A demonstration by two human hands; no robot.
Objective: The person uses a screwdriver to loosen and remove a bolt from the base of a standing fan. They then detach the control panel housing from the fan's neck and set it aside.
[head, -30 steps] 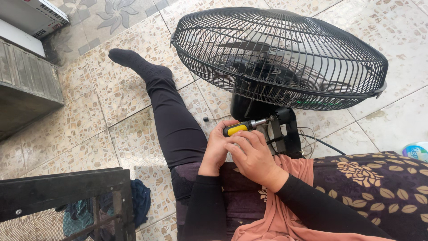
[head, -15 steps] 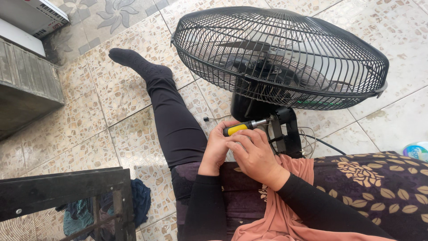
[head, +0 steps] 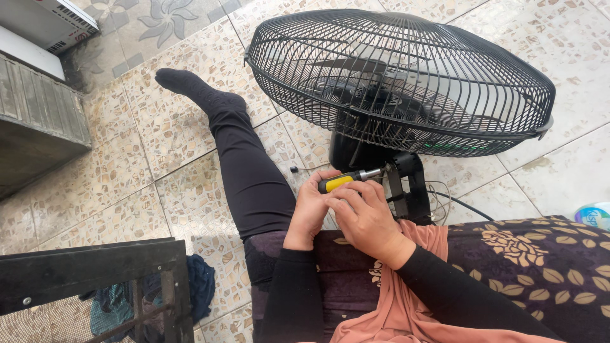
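Patterned floor tiles lie under a black fan at twelve o'clock. Nothing has shifted over the last second: left hand and right hand stay wrapped round the yellow-handled screwdriver, tip toward the fan's neck bracket at three o'clock.

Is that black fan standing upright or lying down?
Lying down: the fan rests tilted on the tiled floor, grille facing up.
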